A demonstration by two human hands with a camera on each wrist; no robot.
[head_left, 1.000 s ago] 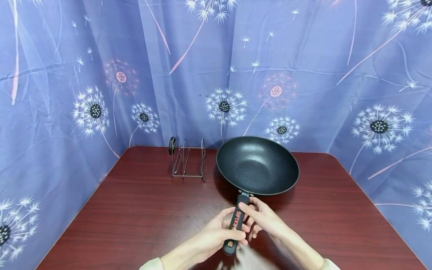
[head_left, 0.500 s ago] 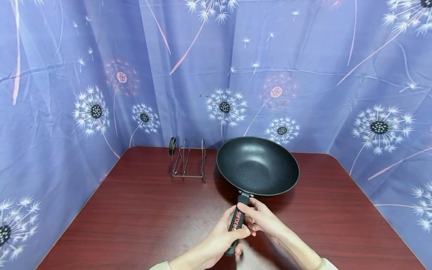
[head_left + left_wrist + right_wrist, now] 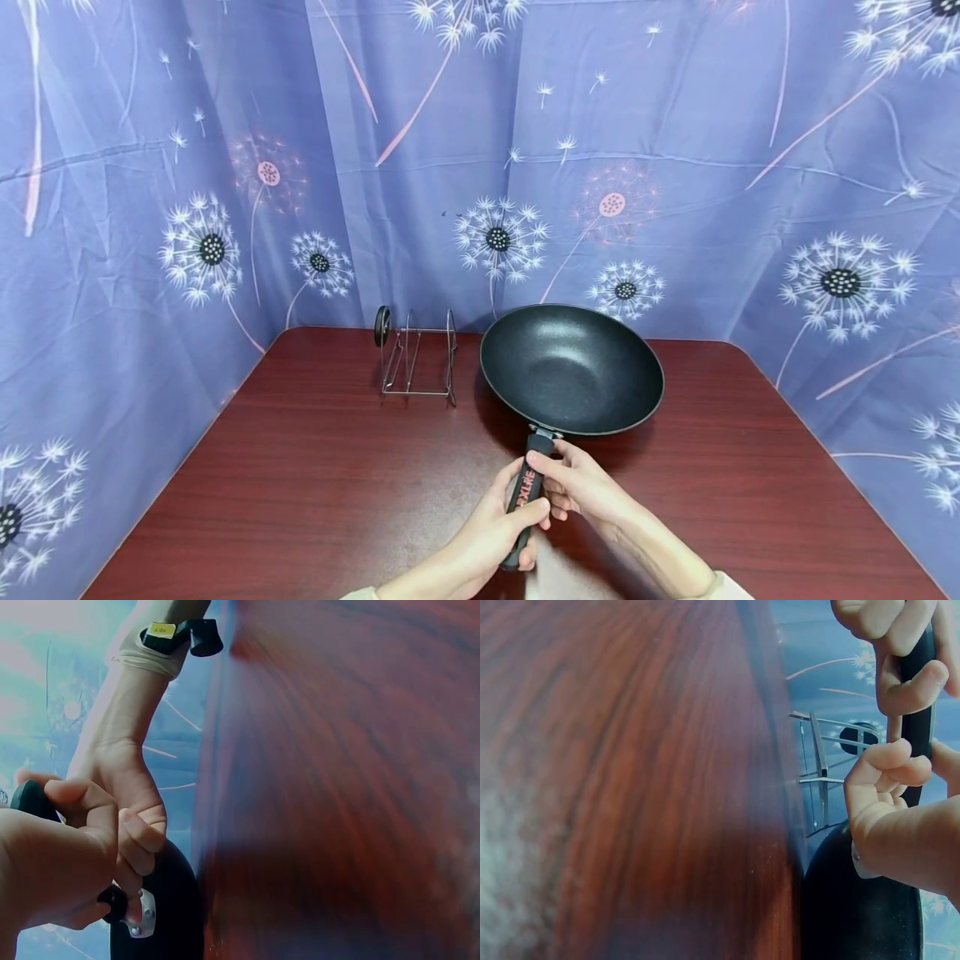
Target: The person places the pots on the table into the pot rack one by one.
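A black wok (image 3: 573, 367) stands on the table right of centre, its long black handle (image 3: 529, 483) with red lettering pointing toward me. My left hand (image 3: 495, 521) grips the lower part of that handle, thumb across its top and fingers curled beneath. Higher up, near the metal bracket (image 3: 545, 431), my right hand (image 3: 588, 483) pinches the handle, thumb on top. In the left wrist view the bracket (image 3: 144, 915) shows on the wok's dark outer side (image 3: 169, 900). The right wrist view shows both hands' fingers wrapped round the handle (image 3: 924, 712).
A wire rack (image 3: 416, 358) stands left of the wok at the back of the table, a round black piece (image 3: 382, 326) at its left end. The reddish-brown wooden table (image 3: 315, 483) reaches to a blue dandelion-print curtain (image 3: 420, 167) behind and at both sides.
My left hand has shifted slightly and tightened round the lower handle, its fingers now curled under it. The right hand and the wok stay nearly where they were.
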